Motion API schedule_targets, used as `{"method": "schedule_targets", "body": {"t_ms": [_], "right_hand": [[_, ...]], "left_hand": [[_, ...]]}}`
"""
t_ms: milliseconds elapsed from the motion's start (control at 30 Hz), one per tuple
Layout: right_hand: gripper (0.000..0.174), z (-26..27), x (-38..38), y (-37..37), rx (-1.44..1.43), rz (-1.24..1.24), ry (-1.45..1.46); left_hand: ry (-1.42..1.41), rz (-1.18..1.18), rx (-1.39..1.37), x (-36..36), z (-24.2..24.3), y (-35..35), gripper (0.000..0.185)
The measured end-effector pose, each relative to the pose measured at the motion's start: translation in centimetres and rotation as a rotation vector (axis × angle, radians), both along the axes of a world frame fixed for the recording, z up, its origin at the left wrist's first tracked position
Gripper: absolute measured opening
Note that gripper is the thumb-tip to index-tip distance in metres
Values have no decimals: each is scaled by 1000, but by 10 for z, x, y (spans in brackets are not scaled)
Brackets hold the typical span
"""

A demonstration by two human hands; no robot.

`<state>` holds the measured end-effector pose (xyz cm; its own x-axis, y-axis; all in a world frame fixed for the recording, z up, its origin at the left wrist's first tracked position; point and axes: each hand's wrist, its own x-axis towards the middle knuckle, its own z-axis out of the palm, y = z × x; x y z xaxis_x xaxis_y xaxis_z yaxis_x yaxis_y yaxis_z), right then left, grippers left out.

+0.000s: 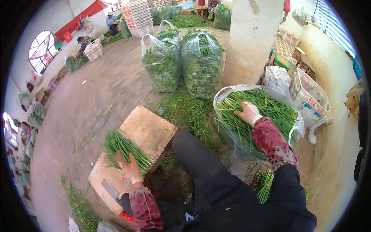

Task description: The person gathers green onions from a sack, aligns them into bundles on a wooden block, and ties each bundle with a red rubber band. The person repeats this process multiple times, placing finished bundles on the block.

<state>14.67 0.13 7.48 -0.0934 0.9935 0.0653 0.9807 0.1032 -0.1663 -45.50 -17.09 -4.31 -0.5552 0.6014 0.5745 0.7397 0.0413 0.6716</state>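
Note:
My left hand (128, 169) grips a bunch of green garlic chives (123, 145) from above, thumb and fingers around its near side. The bunch lies across a worn wooden board (149, 126). A cleaver (110, 188) lies flat near the board's lower edge, its handle end partly covered by my sleeve. My right hand (249, 112) rests on loose chives (269, 108) in a wide-mouthed clear plastic bag (224, 90). Its thumb stands apart from the fingers, and nothing lifted shows between them. Both hands wear pale, thin coverings that leave fingers bare.
Two full plastic bags of greens (162, 63) stand ahead, beside a pillar (250, 43). Trimmings (188, 110) litter the floor. A white crate (311, 98) is at right. A tied bundle of stalks (263, 185) lies by my leg. Other people (111, 23) sit farther back near stacked crates (137, 17).

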Motion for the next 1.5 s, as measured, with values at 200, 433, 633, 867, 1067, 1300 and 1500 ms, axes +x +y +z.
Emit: {"method": "schedule_targets", "body": {"t_ms": [200,433,633,867,1067,1300,1500], "right_hand": [[102,-25,47,10,-30,-13,-314],[115,-27,24,-12,8,-13,-369],[132,-37,8,-21,64,-67,-312],[143,-44,-14,-21,-104,-163,-345],[142,-59,-20,-32,-81,-121,-214],[142,-69,-17,-21,-191,-175,-240],[131,-77,6,-9,-249,-195,-39]], "left_hand": [[-551,-399,8,147,61,51,56],[-1440,-731,-217,372,65,107,47],[-1879,-665,-615,431,43,128,60],[-2046,-791,-543,446,27,165,69],[-1810,-553,-681,465,4,174,63],[-1746,-691,-601,465,-11,179,70],[-1664,-719,-733,456,10,170,82]]}}
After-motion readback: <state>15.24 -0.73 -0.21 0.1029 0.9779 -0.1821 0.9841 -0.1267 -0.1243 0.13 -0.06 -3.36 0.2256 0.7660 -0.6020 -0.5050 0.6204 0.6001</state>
